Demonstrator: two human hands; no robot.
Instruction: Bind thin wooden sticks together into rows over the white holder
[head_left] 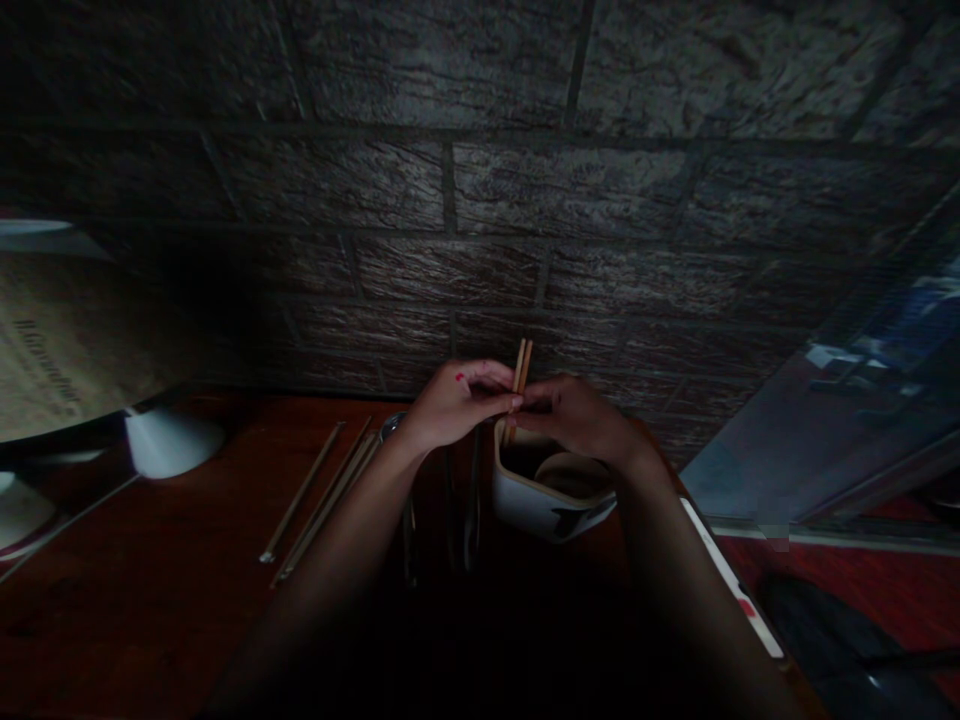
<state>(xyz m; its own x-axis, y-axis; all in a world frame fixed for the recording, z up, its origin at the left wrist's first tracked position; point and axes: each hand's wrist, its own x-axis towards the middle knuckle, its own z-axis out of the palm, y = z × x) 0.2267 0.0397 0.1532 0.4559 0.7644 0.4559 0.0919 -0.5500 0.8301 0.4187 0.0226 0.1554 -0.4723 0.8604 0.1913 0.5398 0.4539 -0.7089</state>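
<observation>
My left hand (469, 400) and my right hand (574, 415) meet in front of me, fingers closed round a pair of wooden chopsticks (523, 362). The chopsticks stand nearly upright, their lower ends at the left rim of a squarish white container (529, 500) with a dark mark. Inside that container lies a round-edged item (571, 472) that I cannot make out. Beneath my left forearm are slim metal utensils (471, 515), partly in shadow. Further left, several loose chopsticks (304, 495) rest side by side on the wooden table (172, 560).
A dark brick wall (495, 190) rises right behind the table. At the left stands a tan object with printed lettering (67, 340) by a white cone-shaped base (169, 445). A white strip-like object (727, 575) lies along the table's right edge, beside a glass panel (780, 440).
</observation>
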